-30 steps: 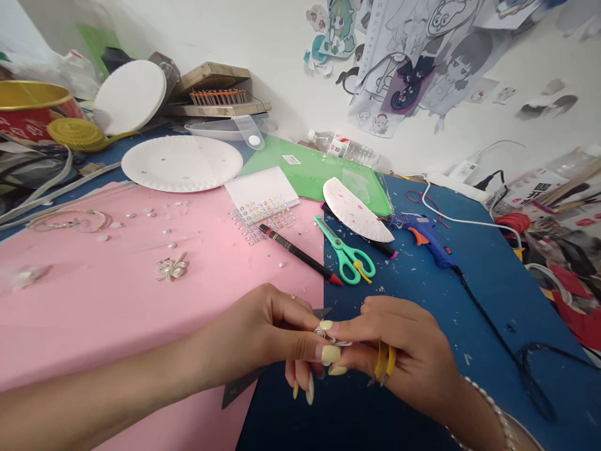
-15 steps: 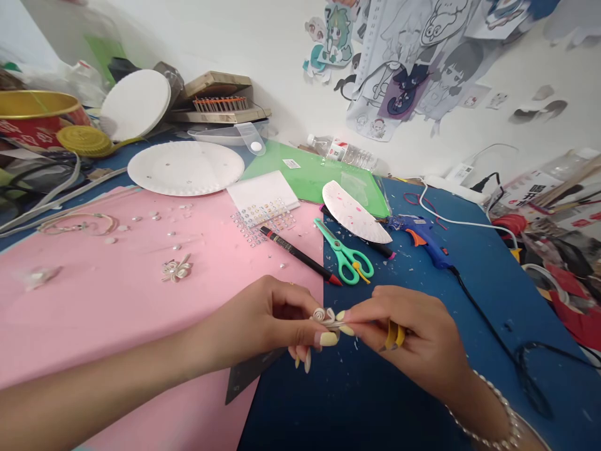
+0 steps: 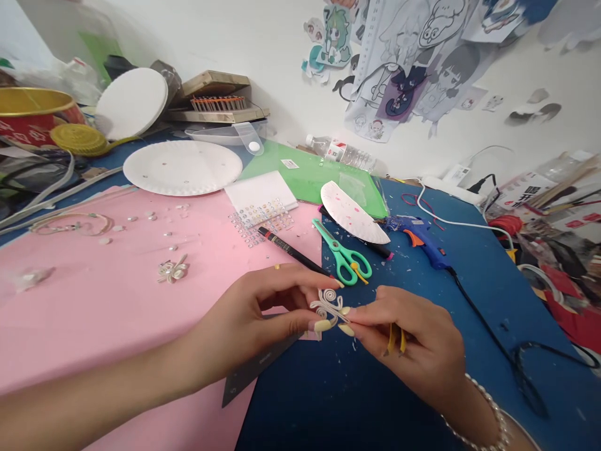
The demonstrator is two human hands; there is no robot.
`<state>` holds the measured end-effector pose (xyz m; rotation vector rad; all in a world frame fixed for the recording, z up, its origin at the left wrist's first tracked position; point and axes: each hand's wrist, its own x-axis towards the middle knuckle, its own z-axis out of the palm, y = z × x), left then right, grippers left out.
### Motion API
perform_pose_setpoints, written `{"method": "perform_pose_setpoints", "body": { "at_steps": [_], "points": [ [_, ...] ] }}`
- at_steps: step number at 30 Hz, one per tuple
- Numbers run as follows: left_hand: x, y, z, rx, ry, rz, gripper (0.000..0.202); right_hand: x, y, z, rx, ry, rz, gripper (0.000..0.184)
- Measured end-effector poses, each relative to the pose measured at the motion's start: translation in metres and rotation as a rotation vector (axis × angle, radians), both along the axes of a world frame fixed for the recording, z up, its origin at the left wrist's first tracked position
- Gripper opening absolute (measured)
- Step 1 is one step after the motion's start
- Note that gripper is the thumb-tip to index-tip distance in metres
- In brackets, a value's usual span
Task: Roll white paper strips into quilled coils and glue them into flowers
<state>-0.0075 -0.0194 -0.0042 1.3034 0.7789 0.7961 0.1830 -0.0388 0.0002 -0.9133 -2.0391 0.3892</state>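
My right hand (image 3: 408, 335) pinches the stem end of a white coiled-cord ornament (image 3: 329, 304) between thumb and index finger. Spiral scrolls show on the ornament. A yellow two-pronged thing (image 3: 397, 338), its kind unclear, is tucked among the right fingers. From the other side, my left hand (image 3: 277, 307) has its thumb against the ornament's lower part, with the index finger arched above it; its other fingertips are partly hidden behind. A flat grey piece with printed marks (image 3: 253, 373) lies below the left hand. A similar white cord flower (image 3: 172, 269) with a pearl rests on the pink sheet (image 3: 117, 319).
Green scissors (image 3: 345, 254), a black marker (image 3: 291, 250) and a gem sticker sheet (image 3: 263, 219) lie beyond my hands. To the right are a blue glue gun (image 3: 417, 238) and its cord. White paper plates (image 3: 183, 166) and a green folder (image 3: 310, 172) stand farther back.
The ornament has turned so its scrolls face me more openly. My left index finger has lifted and stretched forward above it, while the right hand keeps its pinch.
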Motion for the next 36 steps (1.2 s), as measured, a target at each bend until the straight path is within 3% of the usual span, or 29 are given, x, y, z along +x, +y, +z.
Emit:
{"method": "perform_pose_setpoints", "body": {
  "at_steps": [7,15,22,29,32,36],
  "points": [
    [0.004,0.0,0.002,-0.284,-0.14,0.014,0.023,-0.001,-0.005,-0.003,0.07,-0.084,-0.019,0.002],
    [0.003,0.0,-0.001,-0.315,-0.085,0.004,0.019,-0.003,-0.004,-0.003,0.007,-0.087,0.043,0.008],
    [0.005,0.0,-0.003,-0.273,-0.062,0.04,0.014,0.002,-0.002,0.0,-0.332,0.082,-0.117,0.006],
    [0.008,-0.001,-0.004,-0.301,-0.105,0.028,0.015,-0.001,0.002,-0.003,-0.715,0.138,-0.098,0.017],
    [0.009,-0.002,-0.005,-0.332,-0.092,-0.007,0.012,-0.001,0.002,-0.004,-0.797,0.185,-0.133,0.022],
    [0.01,-0.005,-0.008,-0.362,-0.04,-0.051,0.003,-0.002,0.0,-0.005,-0.796,0.189,-0.128,0.025]
  ]
}}
